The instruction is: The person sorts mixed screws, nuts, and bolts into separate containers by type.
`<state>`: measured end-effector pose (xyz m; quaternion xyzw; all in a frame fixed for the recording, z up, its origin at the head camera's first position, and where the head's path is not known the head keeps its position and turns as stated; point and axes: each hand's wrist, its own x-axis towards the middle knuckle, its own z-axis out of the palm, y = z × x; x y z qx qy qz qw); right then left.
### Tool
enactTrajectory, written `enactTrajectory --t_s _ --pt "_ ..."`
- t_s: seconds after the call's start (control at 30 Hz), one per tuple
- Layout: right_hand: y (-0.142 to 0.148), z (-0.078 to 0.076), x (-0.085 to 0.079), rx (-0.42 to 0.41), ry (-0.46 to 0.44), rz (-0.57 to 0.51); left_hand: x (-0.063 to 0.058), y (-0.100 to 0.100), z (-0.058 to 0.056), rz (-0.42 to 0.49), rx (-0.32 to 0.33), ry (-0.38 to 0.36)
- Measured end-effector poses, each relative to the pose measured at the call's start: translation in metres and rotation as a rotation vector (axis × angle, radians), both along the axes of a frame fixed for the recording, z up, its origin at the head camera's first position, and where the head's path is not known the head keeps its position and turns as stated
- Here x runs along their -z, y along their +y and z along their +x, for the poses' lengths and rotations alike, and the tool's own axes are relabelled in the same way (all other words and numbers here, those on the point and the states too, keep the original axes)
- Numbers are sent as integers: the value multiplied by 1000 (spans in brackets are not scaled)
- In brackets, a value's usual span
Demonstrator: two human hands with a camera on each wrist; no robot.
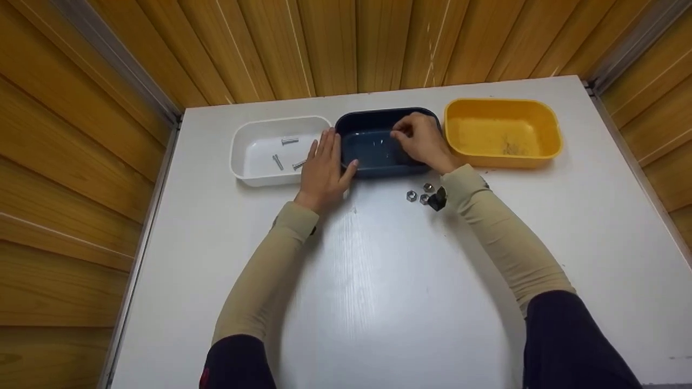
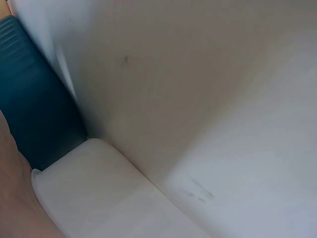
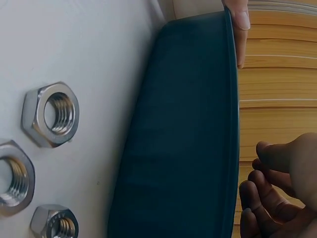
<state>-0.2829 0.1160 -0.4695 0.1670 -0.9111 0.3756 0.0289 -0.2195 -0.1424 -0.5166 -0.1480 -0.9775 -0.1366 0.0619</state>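
Note:
My left hand [image 1: 323, 175] lies with straight fingers across the neighbouring rims of the white tub and the dark blue tub [image 1: 365, 172], its thumb out over the blue one's front. Over the blue tub's right part is my right hand [image 1: 424, 143], fingers loosely curled. In the right wrist view its fingertips [image 3: 250, 191] are bent beside the tub's rim, and nothing shows between them. Small bright spots show on the blue tub's floor. Several hex nuts, one of them a steel nut [image 3: 52, 115], lie on the table just in front of that tub, near my right wrist.
The white tub [image 1: 238, 156] at left holds several bolts [image 1: 277, 162]. A yellow tub [image 1: 500, 160] at right has small pale pieces on its floor. All three tubs stand in a row on the white table [image 1: 357, 281], with a wood-slat wall [image 1: 335, 48] behind.

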Motion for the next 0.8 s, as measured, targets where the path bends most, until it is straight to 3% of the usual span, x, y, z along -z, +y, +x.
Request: enactTrajectory --t_s 0.6,0.8 --pt "54 19 -16 1 17 -58 -4 -1 1 -15 9 1" --pt "83 25 -20 4 88 -69 -5 0 2 -1 13 -20"
